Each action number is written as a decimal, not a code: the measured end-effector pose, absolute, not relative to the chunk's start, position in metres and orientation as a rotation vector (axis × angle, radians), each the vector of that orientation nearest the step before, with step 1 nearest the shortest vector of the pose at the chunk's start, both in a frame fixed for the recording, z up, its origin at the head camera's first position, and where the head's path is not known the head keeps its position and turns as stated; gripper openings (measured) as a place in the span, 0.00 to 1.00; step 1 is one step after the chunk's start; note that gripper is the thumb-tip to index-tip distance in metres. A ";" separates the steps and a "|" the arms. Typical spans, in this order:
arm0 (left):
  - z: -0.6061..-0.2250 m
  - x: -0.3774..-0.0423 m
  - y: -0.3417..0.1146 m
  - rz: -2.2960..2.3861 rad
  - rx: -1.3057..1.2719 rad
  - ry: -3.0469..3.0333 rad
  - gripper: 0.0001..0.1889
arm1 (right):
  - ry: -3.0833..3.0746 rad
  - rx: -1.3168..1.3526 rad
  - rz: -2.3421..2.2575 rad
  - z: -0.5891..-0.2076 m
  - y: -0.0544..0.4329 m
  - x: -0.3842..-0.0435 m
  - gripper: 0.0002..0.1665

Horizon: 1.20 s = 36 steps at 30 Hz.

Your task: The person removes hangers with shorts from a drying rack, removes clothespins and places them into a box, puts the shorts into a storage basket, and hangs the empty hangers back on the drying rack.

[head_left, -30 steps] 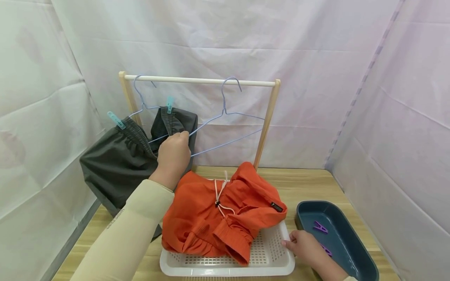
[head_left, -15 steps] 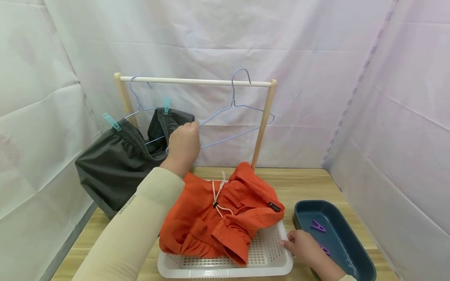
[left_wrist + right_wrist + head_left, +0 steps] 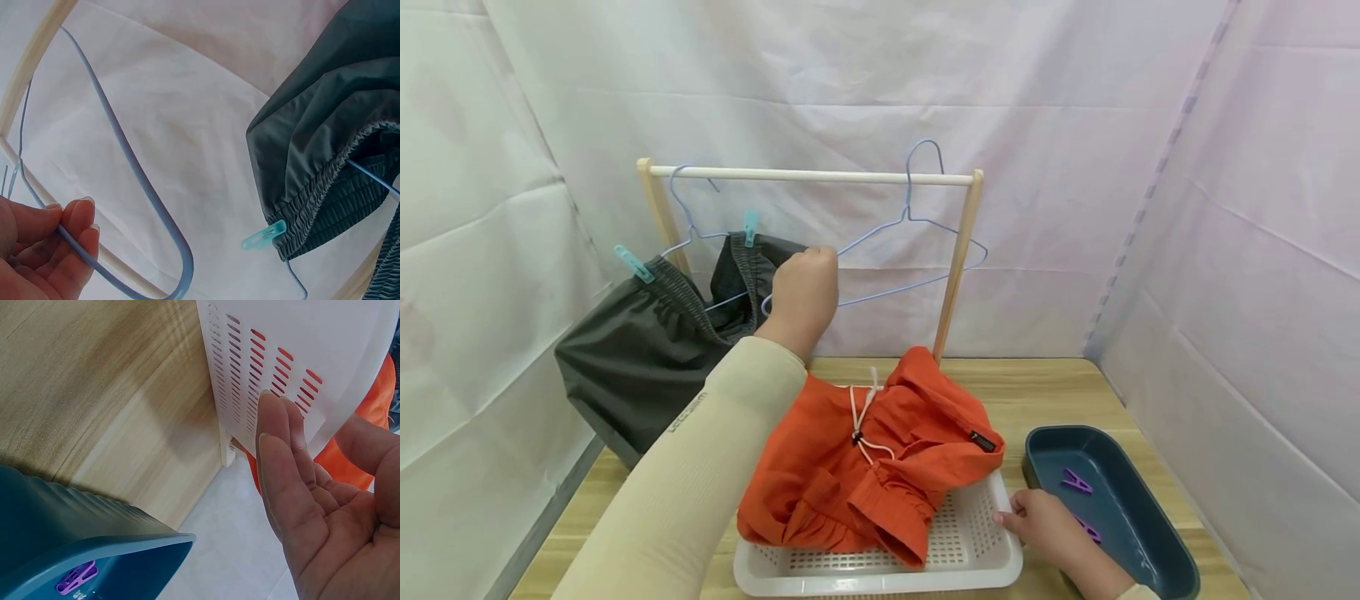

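My left hand (image 3: 808,292) grips a blue wire clothes hanger (image 3: 132,159) by one shoulder near its end. The hanger's hook overlaps the rack's rail (image 3: 812,175) in the head view, its top above it. My right hand (image 3: 331,519) pinches the right rim of a white plastic basket (image 3: 880,583), fingers on the outer wall and thumb over the edge. Orange shorts (image 3: 842,475) with a white drawstring lie in that basket. Left of the hanger, dark grey shorts (image 3: 632,350) hang from another blue hanger by teal clothespins (image 3: 634,263).
A dark blue tray (image 3: 1131,500) with purple clothespins (image 3: 1077,481) stands right of the basket. The wooden rack stands toward the back of the wood-grain table (image 3: 1037,383). White cloth (image 3: 1075,208) encloses the back and sides.
My left hand has moved right and up with the hanger, and its hook has risen along the rail's right part. The right hand stays on the basket rim.
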State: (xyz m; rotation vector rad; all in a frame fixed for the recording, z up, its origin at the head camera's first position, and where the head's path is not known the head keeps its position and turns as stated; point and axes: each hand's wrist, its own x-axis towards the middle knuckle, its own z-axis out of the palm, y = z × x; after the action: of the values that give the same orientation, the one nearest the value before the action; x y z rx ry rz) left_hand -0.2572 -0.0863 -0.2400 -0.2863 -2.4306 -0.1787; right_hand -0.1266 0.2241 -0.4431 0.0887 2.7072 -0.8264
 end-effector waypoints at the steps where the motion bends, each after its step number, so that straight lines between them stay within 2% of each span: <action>1: -0.239 -0.258 -0.085 -0.178 -0.282 -2.443 0.07 | 2.706 0.084 -0.826 -0.443 0.224 -0.127 0.12; 36: -0.238 -0.270 -0.055 -0.208 -0.293 -2.567 0.08 | 2.707 0.115 -0.829 -0.443 0.218 -0.123 0.12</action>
State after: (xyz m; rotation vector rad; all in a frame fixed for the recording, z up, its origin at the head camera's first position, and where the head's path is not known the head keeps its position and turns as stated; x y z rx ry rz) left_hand -0.2704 -0.0547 -0.2383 -0.2925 -2.5665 -0.2081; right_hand -0.1230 0.2176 -0.4432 0.1154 2.7074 -0.8287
